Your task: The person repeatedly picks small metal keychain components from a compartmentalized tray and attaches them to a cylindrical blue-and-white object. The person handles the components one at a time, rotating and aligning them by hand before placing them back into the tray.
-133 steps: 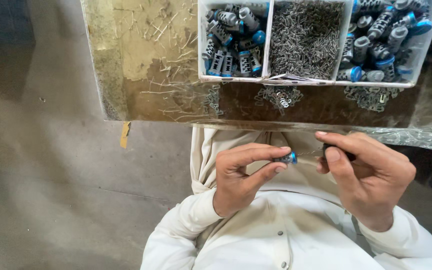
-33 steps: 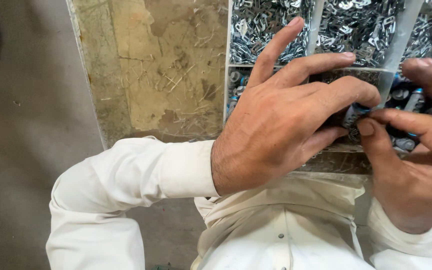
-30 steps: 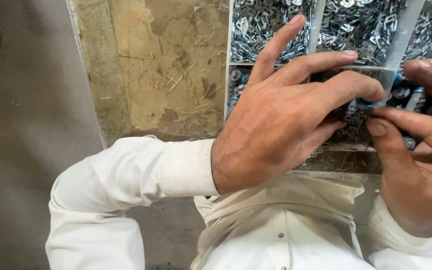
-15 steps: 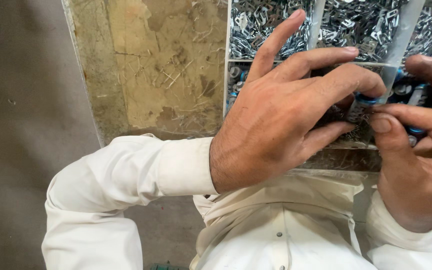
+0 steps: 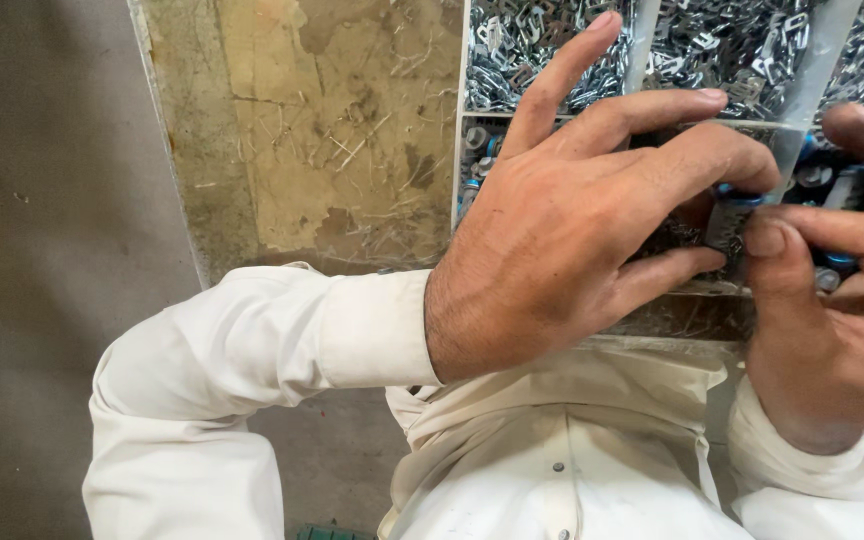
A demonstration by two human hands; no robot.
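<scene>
At centre frame the left hand [image 5: 572, 240] and, at the right edge, the right hand [image 5: 832, 320] pinch a small grey and blue part [image 5: 730, 215] between their fingertips, above a white divided tray [image 5: 642, 50] of small metal clips along the top; a worn yellowed board [image 5: 322, 130] lies upper left

Worn, stained workbench [image 5: 332, 150]; white divided tray [image 5: 642, 60] of small metal parts on it.
</scene>
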